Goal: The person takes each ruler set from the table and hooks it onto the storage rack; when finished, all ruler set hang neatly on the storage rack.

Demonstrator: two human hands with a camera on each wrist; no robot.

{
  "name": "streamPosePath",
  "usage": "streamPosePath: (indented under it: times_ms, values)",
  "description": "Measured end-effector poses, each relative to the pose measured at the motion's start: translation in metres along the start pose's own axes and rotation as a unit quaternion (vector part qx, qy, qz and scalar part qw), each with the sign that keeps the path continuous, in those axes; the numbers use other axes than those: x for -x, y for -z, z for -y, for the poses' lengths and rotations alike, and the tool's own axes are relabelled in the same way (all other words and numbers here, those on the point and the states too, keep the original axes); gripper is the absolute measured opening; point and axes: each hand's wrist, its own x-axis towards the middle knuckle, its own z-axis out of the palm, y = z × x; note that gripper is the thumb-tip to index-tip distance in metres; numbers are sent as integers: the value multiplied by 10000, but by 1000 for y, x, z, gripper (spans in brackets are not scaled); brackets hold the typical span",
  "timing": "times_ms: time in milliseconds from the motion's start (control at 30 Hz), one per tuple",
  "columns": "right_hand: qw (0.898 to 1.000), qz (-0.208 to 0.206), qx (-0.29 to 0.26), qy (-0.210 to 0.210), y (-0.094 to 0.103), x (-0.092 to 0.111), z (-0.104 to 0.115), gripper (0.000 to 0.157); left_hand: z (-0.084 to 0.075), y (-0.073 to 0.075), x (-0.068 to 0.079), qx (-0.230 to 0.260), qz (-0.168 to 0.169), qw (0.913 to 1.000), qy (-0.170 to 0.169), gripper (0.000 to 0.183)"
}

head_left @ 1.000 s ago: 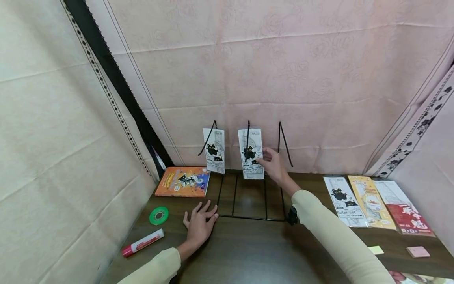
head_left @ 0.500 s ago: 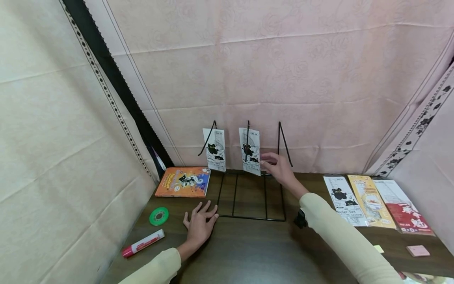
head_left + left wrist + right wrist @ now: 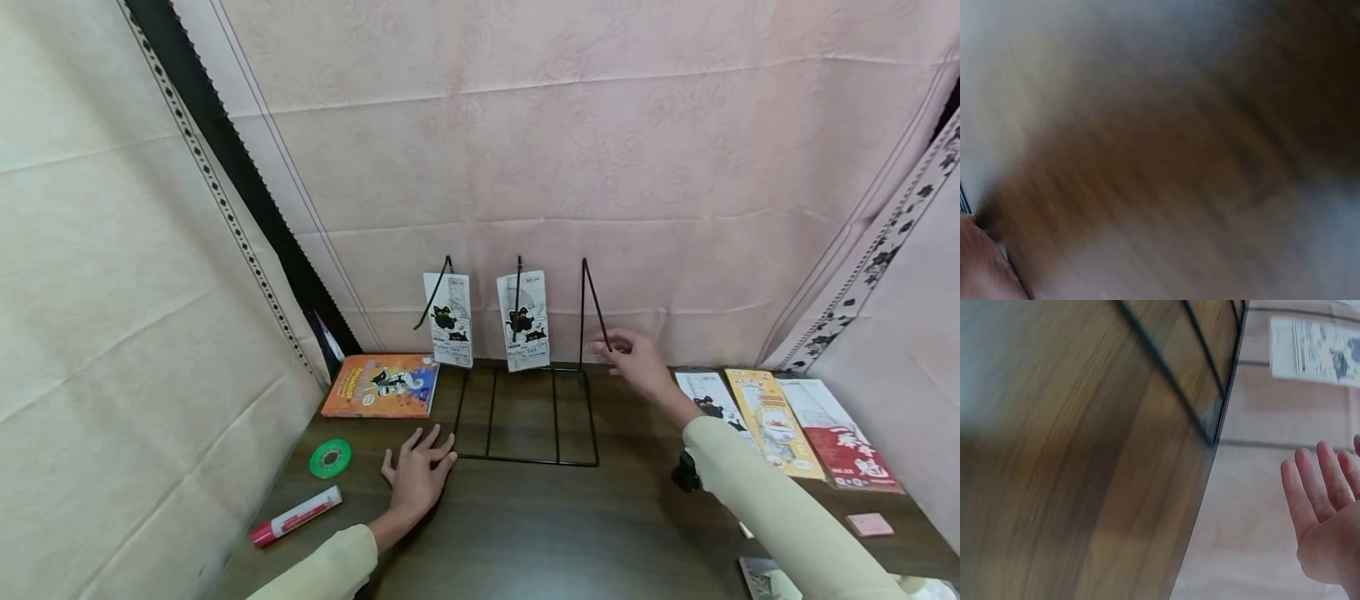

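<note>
A black wire display rack point(image 3: 525, 461) with three upright hooks stands on the brown table. One white ruler-set packet point(image 3: 459, 308) with a black cat print hangs from the left hook, and a matching ruler-set packet point(image 3: 535, 304) from the middle hook. My right hand point(image 3: 636, 362) is at the lower end of the right hook point(image 3: 596, 308), which carries no packet. In the right wrist view its fingers point(image 3: 1310, 481) are extended and hold nothing. My left hand point(image 3: 417, 477) rests, fingers spread, at the rack's front left corner. Blur hides nearly everything in the left wrist view.
An orange book point(image 3: 381, 387), a green disc-shaped roll point(image 3: 330, 458) and a red-capped glue stick point(image 3: 296, 517) lie on the left. At the right lie white point(image 3: 703, 386), yellow point(image 3: 772, 425) and red-and-white point(image 3: 843, 442) packets, plus a pink sticky-note pad point(image 3: 870, 524). Cloth walls surround the table.
My right hand has let go of the middle ruler-set packet and moved right to the right hook. That packet hangs freely, slightly tilted. The left hand stays in place.
</note>
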Motion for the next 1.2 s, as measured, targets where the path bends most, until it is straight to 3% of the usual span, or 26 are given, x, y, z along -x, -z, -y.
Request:
streamPosePath:
  times_ms: [233,500,733,967,1200]
  values:
    - [9981,-285,524,-156,37,14,-18,39,4,-2,-1,79,-74,9999,-18,34]
    - [9847,-555,1559,-542,77,36,-50,59,3,-1,-3,47,137,9997,182,35]
    - [9710,-231,2144,-1028,109,53,-67,67,2,0,-3,23,130,9999,106,36]
    - [9672,-69,2333,-1007,131,65,-84,69,2,1,-3,16,171,9998,122,36]
    - [9434,-41,3028,-1350,150,72,-105,76,2,0,-3,31,195,9997,126,36]
